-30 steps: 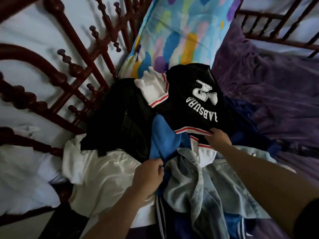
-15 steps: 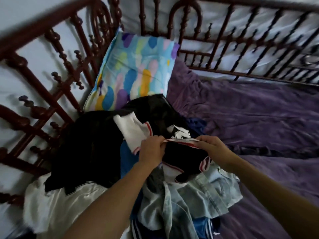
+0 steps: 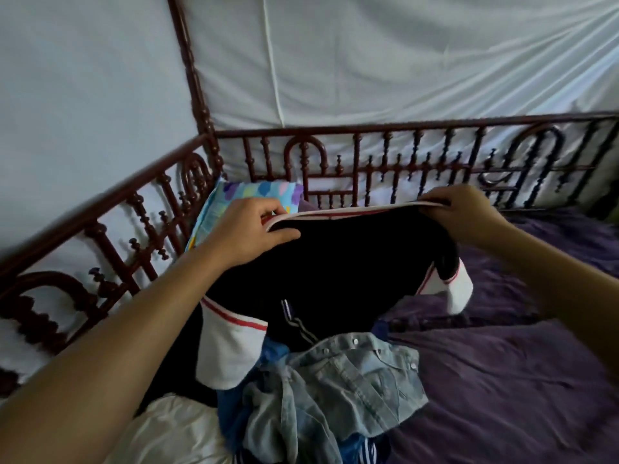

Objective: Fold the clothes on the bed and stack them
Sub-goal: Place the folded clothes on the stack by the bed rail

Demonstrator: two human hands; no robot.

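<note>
A black jersey (image 3: pixel 348 262) with white sleeves and red-white trim hangs lifted above the pile. My left hand (image 3: pixel 249 229) pinches its striped hem at one end and my right hand (image 3: pixel 459 212) grips the same hem at the other, stretching it between them. Its two white sleeves dangle below. Under it lies the heap of clothes: a light denim shirt (image 3: pixel 338 383), a blue garment (image 3: pixel 271 356) and a white garment (image 3: pixel 174 430) at the near left.
The purple bedsheet (image 3: pixel 502 380) spreads to the right of the pile. A colourful pillow (image 3: pixel 241 199) leans in the far left corner. Dark red wooden railings (image 3: pixel 402 155) run along the far and left sides, with a white net behind them.
Both hands have raised the black jersey off the pile and pulled apart along its hem. The view has tilted up toward the far railing.
</note>
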